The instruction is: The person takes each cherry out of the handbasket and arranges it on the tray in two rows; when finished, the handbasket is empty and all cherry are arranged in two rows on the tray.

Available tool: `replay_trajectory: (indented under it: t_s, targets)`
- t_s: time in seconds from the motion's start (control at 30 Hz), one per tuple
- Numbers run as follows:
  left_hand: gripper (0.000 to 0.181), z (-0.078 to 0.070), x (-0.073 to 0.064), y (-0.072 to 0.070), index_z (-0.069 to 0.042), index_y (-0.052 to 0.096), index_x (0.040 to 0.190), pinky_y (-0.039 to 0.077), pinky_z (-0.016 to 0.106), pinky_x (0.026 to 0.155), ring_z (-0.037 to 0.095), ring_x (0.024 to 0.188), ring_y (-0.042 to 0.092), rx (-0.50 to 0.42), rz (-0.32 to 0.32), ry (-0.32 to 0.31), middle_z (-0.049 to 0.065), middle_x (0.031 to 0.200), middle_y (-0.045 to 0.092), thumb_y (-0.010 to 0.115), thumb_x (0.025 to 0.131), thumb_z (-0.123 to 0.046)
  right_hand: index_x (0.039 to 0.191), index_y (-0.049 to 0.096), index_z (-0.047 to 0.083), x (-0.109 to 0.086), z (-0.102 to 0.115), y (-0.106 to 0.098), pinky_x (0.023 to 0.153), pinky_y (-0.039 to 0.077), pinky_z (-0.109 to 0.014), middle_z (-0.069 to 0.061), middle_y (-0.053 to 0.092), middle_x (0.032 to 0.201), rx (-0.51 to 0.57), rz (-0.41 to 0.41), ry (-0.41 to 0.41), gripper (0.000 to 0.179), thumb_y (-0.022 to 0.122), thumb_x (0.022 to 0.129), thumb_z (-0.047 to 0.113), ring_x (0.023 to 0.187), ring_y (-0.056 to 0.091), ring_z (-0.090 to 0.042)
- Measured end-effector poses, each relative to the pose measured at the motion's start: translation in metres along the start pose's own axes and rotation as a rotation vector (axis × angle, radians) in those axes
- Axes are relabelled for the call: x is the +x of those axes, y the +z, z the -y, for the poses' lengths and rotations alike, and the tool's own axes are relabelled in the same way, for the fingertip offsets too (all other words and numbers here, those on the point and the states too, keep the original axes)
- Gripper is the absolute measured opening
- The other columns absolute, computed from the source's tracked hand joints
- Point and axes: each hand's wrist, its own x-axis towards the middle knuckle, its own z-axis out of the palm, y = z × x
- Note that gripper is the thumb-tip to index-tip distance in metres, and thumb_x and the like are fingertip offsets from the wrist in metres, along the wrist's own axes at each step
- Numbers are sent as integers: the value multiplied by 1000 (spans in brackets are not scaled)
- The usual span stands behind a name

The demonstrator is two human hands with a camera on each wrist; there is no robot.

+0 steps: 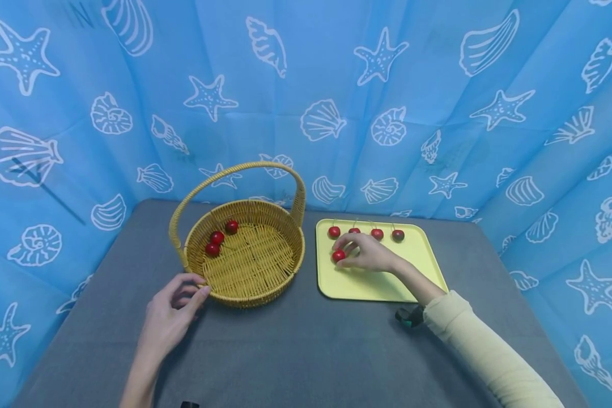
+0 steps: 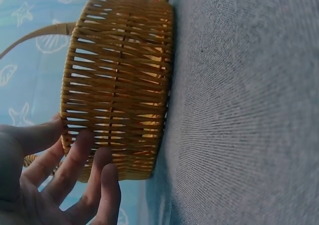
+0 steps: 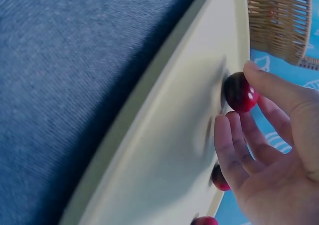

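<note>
In the head view, my left hand (image 1: 170, 311) holds the near-left rim of a round wicker basket (image 1: 250, 297) with a tall arched handle. The left wrist view shows the thumb at the rim and other fingers along the woven wall (image 2: 119, 80). Three red cherries (image 1: 216, 237) lie inside, toward the basket's left side. Over the left part of a pale yellow tray (image 1: 377, 289), my right hand (image 1: 369, 253) pinches a cherry (image 1: 339, 256) between thumb and fingers. That cherry (image 3: 240, 92) sits close over the tray surface in the right wrist view.
Several more cherries with stems stand in a row along the tray's back edge, the rightmost cherry (image 1: 398, 235) being darker. A grey cloth (image 1: 296, 357) covers the table. Behind it hangs a blue curtain (image 1: 285, 113) with white shells and starfish.
</note>
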Motion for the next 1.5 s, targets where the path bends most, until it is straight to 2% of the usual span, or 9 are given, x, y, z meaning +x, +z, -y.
replay_trajectory:
  t_s: [0.23, 0.37, 0.6, 0.7, 0.93, 1.1, 1.3, 1.37, 1.5]
  targets:
    - [30, 7, -2, -7, -20, 71, 121, 54, 20, 80, 4, 91, 72, 96, -110, 106, 2, 101, 84, 76, 103, -43, 125, 71, -1, -4, 2, -9, 84, 66, -33, -19, 75, 124, 20, -7, -5, 38, 87, 92, 9, 108, 76, -36]
    - [28, 10, -2, -11, -20, 72, 119, 53, 18, 78, -5, 87, 69, 91, -112, 131, 0, 98, 84, 77, 102, -41, 125, 71, -2, -5, 5, -14, 83, 65, -30, -21, 75, 125, 22, -17, -26, 37, 85, 93, 8, 109, 75, -39]
    - [36, 9, -1, -9, -17, 70, 129, 57, 24, 67, 15, 89, 77, 45, -48, 86, 10, 108, 83, 74, 104, -43, 129, 69, -5, -3, 21, -21, 87, 64, -32, -26, 73, 125, 53, -23, -29, 37, 81, 96, 8, 112, 74, -40]
    - [38, 9, -1, -9, -17, 69, 132, 57, 25, 65, 18, 90, 78, 40, -28, 75, 12, 111, 82, 73, 105, -43, 129, 69, -3, 1, 31, -21, 88, 65, -31, -28, 71, 127, 86, -16, -41, 35, 81, 97, 8, 113, 73, -42]
    - [35, 9, -1, -11, -16, 69, 127, 56, 24, 67, 17, 90, 78, 42, -32, 90, 12, 109, 83, 73, 105, -43, 127, 72, 2, 19, 61, -16, 95, 64, -41, -26, 70, 131, 134, -7, -92, 33, 83, 96, 8, 117, 69, -46]
    - [36, 11, -1, -14, -17, 69, 127, 54, 24, 69, 13, 90, 75, 63, -40, 85, 10, 109, 83, 72, 105, -45, 129, 72, 4, 37, 81, -8, 98, 64, -45, -16, 73, 129, 160, 28, -128, 34, 82, 96, 7, 118, 71, -37]
    - [35, 13, 0, -14, -16, 69, 128, 58, 26, 68, 12, 85, 76, 23, -40, 77, 14, 108, 83, 73, 105, -43, 131, 69, 1, 66, 107, 3, 102, 63, -47, -24, 70, 131, 217, 88, -197, 35, 79, 98, 5, 119, 70, -42]
    - [36, 13, 0, -14, -15, 68, 129, 61, 28, 68, 12, 82, 76, -9, -33, 66, 16, 108, 82, 73, 105, -42, 130, 70, 2, 78, 116, 7, 103, 62, -49, -21, 71, 130, 213, 107, -210, 34, 80, 97, 5, 118, 72, -39]
    - [39, 12, 1, -13, -13, 67, 132, 63, 30, 67, 12, 81, 76, -38, -22, 39, 17, 109, 82, 73, 105, -41, 130, 71, 3, 100, 134, 14, 103, 62, -43, -14, 73, 128, 170, 163, -249, 34, 80, 98, 8, 112, 73, -26]
